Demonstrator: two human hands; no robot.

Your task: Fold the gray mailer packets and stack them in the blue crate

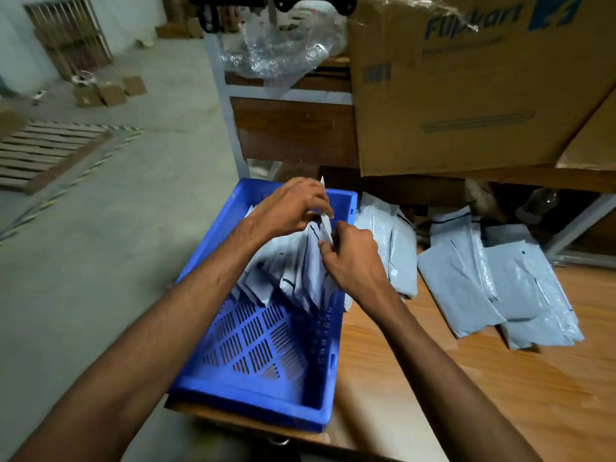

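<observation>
Packet [325, 225] pinched upright between left hand [293, 203] and right hand [350, 258], over folded ones leaning in far end of blue crate [266, 391]. Likely light, limp, slick plastic; best gripped along folded edge. Unfolded mailers [500, 288] flat on wooden counter [500, 395] right of crate; cardboard box [466, 85] behind, concrete floor [100, 261] left.

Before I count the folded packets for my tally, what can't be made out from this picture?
- Head view: the count of folded packets in the blue crate; they overlap and both hands cover them.
- The packet held by the left hand and right hand: blurred, mostly hidden by fingers.
- The cardboard box: its top is cut off by the frame edge.
- The loose mailers on the table: overlapping, so uncountable.
</observation>
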